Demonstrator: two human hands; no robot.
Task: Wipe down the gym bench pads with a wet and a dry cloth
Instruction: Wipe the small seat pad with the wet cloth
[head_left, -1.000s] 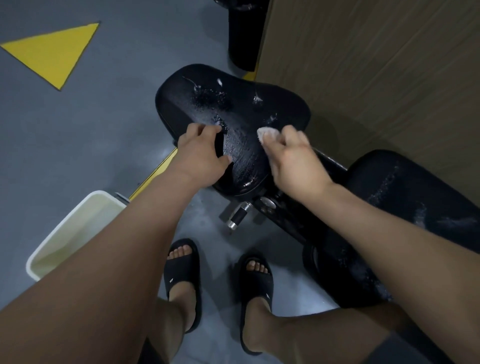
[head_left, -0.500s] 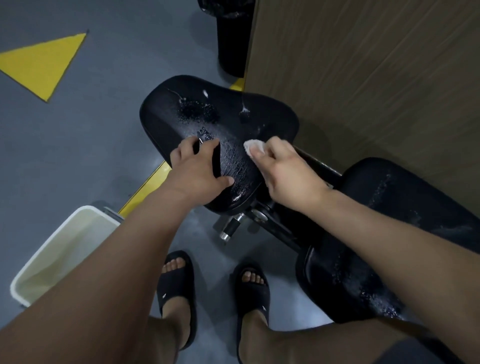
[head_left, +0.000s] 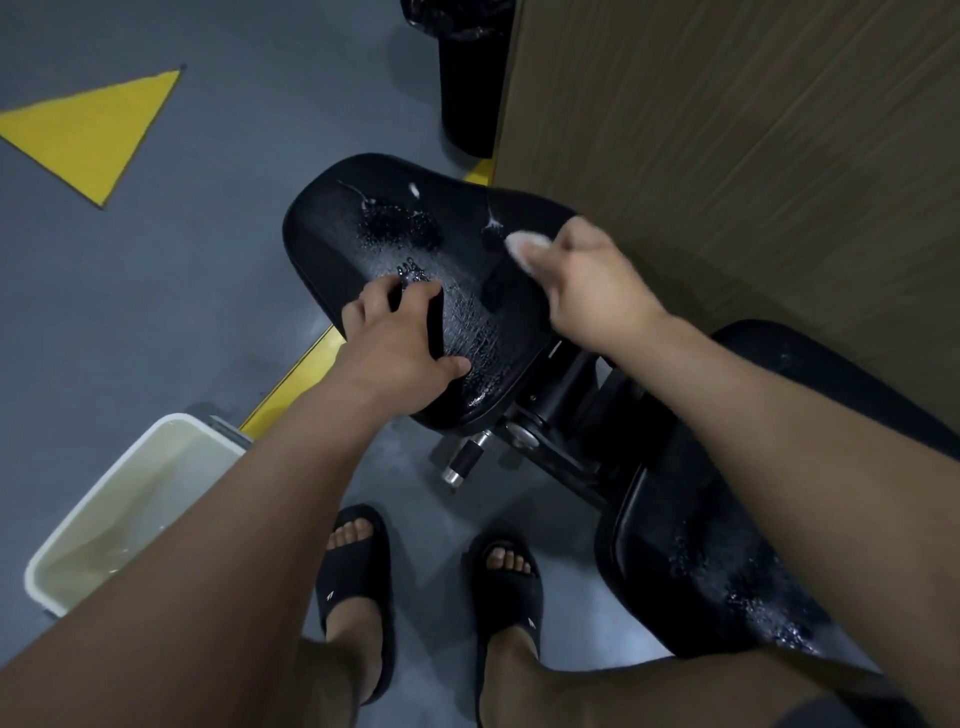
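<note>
The black seat pad (head_left: 332, 234) is wet, with droplets and foam streaks across its middle. My right hand (head_left: 587, 280) grips a small white cloth (head_left: 524, 244) and presses it on the pad's far right side, close to the wall. My left hand (head_left: 395, 343) lies on the pad's near left edge, fingers and thumb curled round what looks like a dark cloth (head_left: 437, 322), hard to tell from the pad. The black back pad (head_left: 727, 571) stretches to the lower right, also speckled with water, partly hidden by my right forearm.
A white tub (head_left: 101, 493) of water stands on the grey floor at lower left. A wood-panel wall (head_left: 727, 156) runs close along the bench's right. A black bin (head_left: 467, 78) stands at the wall's corner. The bench's adjustment knob (head_left: 462, 460) juts out above my sandalled feet.
My right hand has slid the white cloth from the middle of the seat pad out to its far right side. My left hand has kept its place.
</note>
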